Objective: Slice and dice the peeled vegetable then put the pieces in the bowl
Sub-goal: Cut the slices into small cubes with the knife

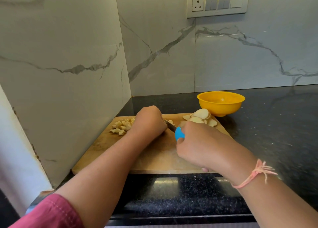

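Slices (200, 118) of the peeled vegetable lay stacked at the far right corner of the cutting board (154, 158), uncut, just beside the yellow bowl (222, 109). Diced pieces (122, 125) were heaped at the far left of the board. A few more bits showed at the blade, between the hands. The vegetable was all on the board. A pale spot showed inside the bowl, and I couldn't tell whether it was a piece or glare.

Left hand (149, 122) was balled over the work at mid-board, knuckles toward the camera. Its fingertips and whatever it pinned were hidden, so I couldn't tell that grip's state. Right hand (197, 145) had its grip wrapped round the blue handle of the knife (172, 127), with the blade angled away and left, running in right beside the left hand.

Judgement: dicing step, roughly half done. The stack was yet to be cut and the transfer to the bowl hadn't started.

Doing it well:
- Left fingertips should be tucked behind the knuckles, with the blade's flat riding the knuckles. The blade was very close to that hand, so a nick looked like the main risk.
- A few slices at a time, since a tall stack would likely slip.
- Strips first, then a cross-cut, matching the size of the existing heap.
- Finished dice pushed left, clear of the blade.
- The board sat straight on the polished dark tabletop (266, 124) and could skate, so pressure should go straight down.
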`<state>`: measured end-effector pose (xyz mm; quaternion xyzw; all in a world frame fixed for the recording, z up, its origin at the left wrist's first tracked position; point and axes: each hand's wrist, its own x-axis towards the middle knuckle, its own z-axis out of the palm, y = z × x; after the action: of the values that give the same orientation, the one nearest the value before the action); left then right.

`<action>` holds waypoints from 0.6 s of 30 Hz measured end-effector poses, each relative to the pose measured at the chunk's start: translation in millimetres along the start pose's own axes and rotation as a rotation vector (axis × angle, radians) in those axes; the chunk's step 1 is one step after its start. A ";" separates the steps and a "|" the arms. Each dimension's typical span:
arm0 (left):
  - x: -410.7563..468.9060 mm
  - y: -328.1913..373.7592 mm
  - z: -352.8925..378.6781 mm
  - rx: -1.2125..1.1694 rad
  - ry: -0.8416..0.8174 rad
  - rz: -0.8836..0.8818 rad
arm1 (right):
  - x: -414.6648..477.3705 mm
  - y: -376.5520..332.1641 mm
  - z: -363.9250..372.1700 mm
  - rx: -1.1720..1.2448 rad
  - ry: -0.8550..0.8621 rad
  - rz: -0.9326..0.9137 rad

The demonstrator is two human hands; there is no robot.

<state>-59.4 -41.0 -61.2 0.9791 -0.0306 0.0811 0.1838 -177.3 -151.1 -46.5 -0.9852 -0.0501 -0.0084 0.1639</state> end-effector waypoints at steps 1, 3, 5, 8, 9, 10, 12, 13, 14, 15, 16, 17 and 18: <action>-0.1 -0.5 -0.1 -0.004 -0.002 0.000 | -5.1 1.4 -0.4 -0.027 -0.004 -0.010; 0.7 -2.3 -1.7 -0.014 -0.010 -0.001 | -14.3 3.9 -3.8 -0.062 -0.005 -0.028; 1.9 -5.7 -4.9 -0.035 -0.027 0.005 | -18.2 5.6 -8.9 -0.096 -0.011 -0.028; 2.2 -11.1 -9.2 -0.099 -0.055 0.024 | -17.9 8.6 -11.8 -0.081 0.009 -0.008; 2.1 -12.5 -10.2 -0.121 -0.062 0.029 | -16.8 9.4 -10.8 -0.063 0.029 -0.007; 1.9 -13.5 -10.9 -0.141 -0.066 0.033 | -15.8 9.3 -9.6 -0.051 0.052 -0.011; 2.0 -15.2 -11.6 -0.178 -0.080 0.030 | -13.2 6.7 -7.6 -0.030 0.088 -0.021; 2.9 -15.7 -11.7 -0.190 -0.088 0.021 | -11.1 4.9 -7.0 -0.020 0.103 -0.024; 3.7 -16.1 -11.3 -0.196 -0.091 0.011 | -8.5 2.5 -6.8 -0.014 0.111 -0.026; 5.0 -16.2 -10.9 -0.198 -0.088 0.002 | -6.0 0.8 -6.2 -0.010 0.117 -0.032; 5.8 -16.5 -10.1 -0.200 -0.081 -0.005 | -3.3 -1.3 -5.1 -0.010 0.115 -0.037; 6.6 -17.0 -9.7 -0.205 -0.074 -0.011 | -0.3 -3.4 -3.5 -0.015 0.109 -0.040; 6.5 -17.6 -8.9 -0.212 -0.068 -0.015 | 2.4 -5.2 -1.6 -0.019 0.105 -0.038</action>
<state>-52.8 -21.6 -58.1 0.9566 -0.0379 0.0426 0.2857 -175.5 -146.4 -43.3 -0.9838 -0.0602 -0.0635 0.1566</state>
